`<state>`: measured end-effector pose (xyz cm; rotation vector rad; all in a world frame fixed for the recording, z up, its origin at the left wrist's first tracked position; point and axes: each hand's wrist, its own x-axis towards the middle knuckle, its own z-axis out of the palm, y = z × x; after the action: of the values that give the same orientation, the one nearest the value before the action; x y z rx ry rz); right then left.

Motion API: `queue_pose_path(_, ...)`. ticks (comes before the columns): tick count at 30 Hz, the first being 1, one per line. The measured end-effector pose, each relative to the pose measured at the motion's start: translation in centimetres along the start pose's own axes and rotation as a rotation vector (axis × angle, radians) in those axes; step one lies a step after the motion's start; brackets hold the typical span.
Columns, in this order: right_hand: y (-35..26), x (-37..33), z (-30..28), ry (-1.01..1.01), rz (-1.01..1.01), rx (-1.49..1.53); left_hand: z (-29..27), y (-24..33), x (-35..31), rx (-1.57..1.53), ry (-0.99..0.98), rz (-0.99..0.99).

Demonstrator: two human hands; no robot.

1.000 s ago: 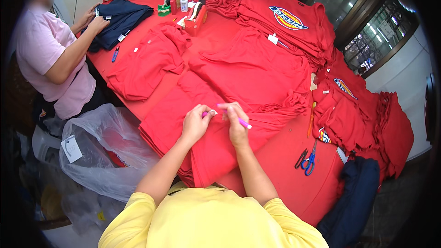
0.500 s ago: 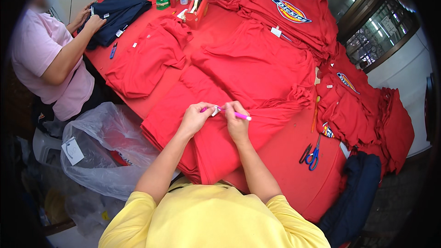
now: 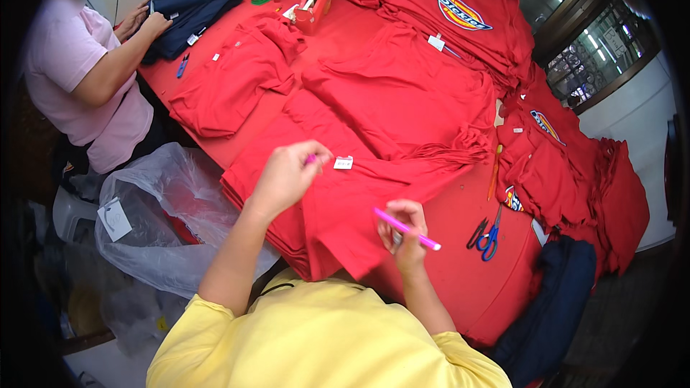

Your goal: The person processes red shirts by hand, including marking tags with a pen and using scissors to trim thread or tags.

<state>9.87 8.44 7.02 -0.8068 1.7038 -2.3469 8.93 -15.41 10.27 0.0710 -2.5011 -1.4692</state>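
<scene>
Pinched in my left hand (image 3: 286, 176) is a small pink pen cap (image 3: 310, 159), held just left of a white label (image 3: 343, 163) on the red garment. My right hand (image 3: 405, 238) is closed round a pink marker pen (image 3: 424, 239) with a pale end, raised over the near right edge of the stack. Beneath both hands lies the stack of folded red garments (image 3: 338, 208), and the label rests flat on its top piece.
Blue-handled scissors (image 3: 489, 244) and dark snips (image 3: 476, 235) lie to the right. More red shirts (image 3: 460, 47) are piled behind. A red tape dispenser (image 3: 311, 14) stands at the back. On the left, a person (image 3: 90, 79) handles a navy garment (image 3: 194, 11); a plastic bag (image 3: 165, 219) sits below.
My hands have come apart, the right one drawing the marker back toward me and to the right. The label, earlier between my fingers, now lies free. The left hand has risen slightly.
</scene>
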Motion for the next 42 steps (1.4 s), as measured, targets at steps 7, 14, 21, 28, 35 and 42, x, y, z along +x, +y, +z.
queue_pose_path(7,-1.2,1.4,-2.1,0.141,0.188,-0.08,6.7,-3.5,0.4,0.239,0.064,0.079)
queue_pose_path(14,1.3,4.2,0.4,0.13,0.007,-0.451,5.5,-0.3,-1.9,-0.244,-0.14,-0.236)
queue_pose_path(21,1.5,3.7,1.4,0.228,-0.172,-0.283,6.3,-0.2,-4.0,-0.476,-0.051,-0.292)
queue_pose_path(28,1.8,0.5,-0.2,0.232,-0.007,-0.149,5.4,4.4,-4.8,-0.155,-0.006,-0.026)
queue_pose_path(35,-0.8,1.3,-0.4,0.124,0.108,-0.383,6.2,-2.4,-1.8,0.171,0.087,-0.051)
queue_pose_path(42,0.8,2.9,0.9,0.165,0.086,-0.443,5.5,0.3,-2.6,-0.3,-0.118,-0.231)
